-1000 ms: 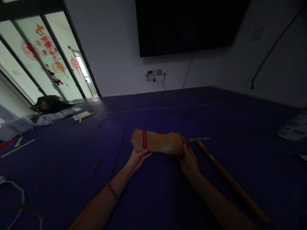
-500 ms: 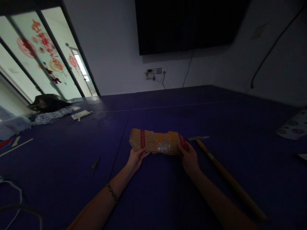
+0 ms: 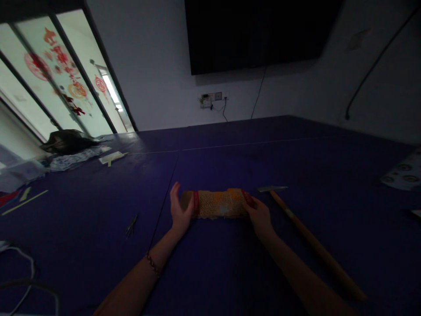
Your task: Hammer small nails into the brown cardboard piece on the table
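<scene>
A brown, dark-dotted paper packet (image 3: pixel 210 204) with red bands and orange print lies across the middle of the purple surface. Shiny, clear-looking film covers part of its front. At its right end, my right hand (image 3: pixel 259 215) grips the red-banded edge, thumb in front. My left hand (image 3: pixel 180 213) is at the left end with fingers raised and spread from the thumb, which is close against the packet. Whether that thumb presses on it is hard to tell. To the right of my right hand lies a hammer (image 3: pixel 312 241) with a long wooden handle.
A small dark metal tool (image 3: pixel 131 225) lies left of my left forearm. White cable (image 3: pixel 31 263) curls at the lower left. Yellow strips (image 3: pixel 24 202), a dark bag (image 3: pixel 67 141) and crumpled plastic (image 3: pixel 74 159) sit farther left. A patterned item (image 3: pixel 403 173) rests at the right edge.
My left hand has loosened from the packet's lower left edge and moved to its left end, fingers now raised. The packet sits slightly lower and more level. My right hand keeps its hold.
</scene>
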